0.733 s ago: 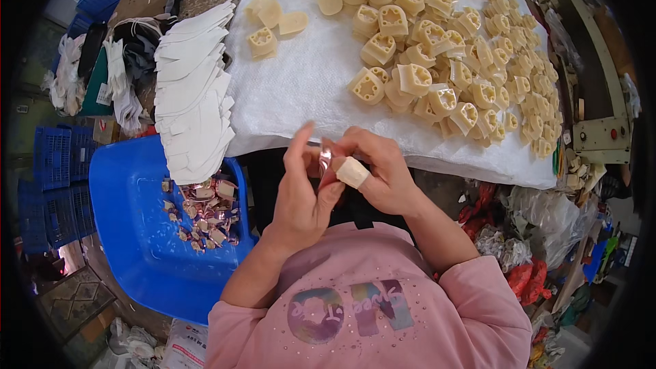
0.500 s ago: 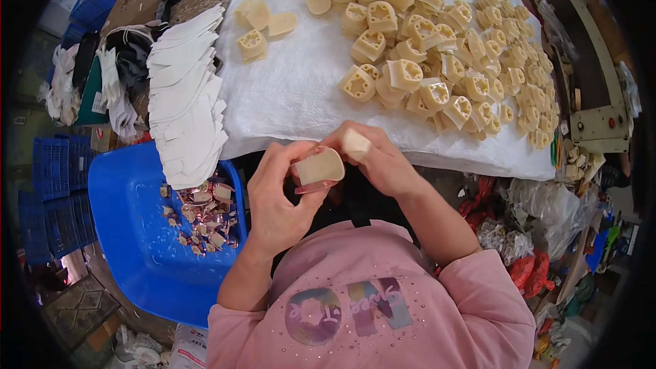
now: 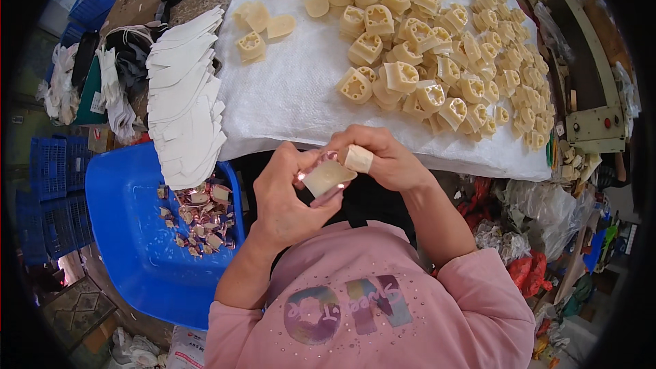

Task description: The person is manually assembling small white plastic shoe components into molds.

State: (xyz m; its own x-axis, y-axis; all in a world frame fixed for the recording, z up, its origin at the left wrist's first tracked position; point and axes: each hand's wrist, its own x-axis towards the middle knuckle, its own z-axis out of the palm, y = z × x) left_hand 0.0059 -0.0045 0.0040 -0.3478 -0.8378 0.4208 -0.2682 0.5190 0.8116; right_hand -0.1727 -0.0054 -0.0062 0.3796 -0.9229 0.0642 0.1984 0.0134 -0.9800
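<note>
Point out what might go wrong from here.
The cream piece with shiny pink sides could slip, since the left hand appears to hold it by those smooth-looking sides.

The pale wrap on one digit of the right hand might catch on the piece or dull the feel, being so close to it.

The fanned stack of white sheets reaches over the blue tub's edge in this view, so some might slide in.

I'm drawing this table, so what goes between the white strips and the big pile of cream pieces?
In the head view, white cloth lies between them, with a few cream pieces on its farther part.
</note>
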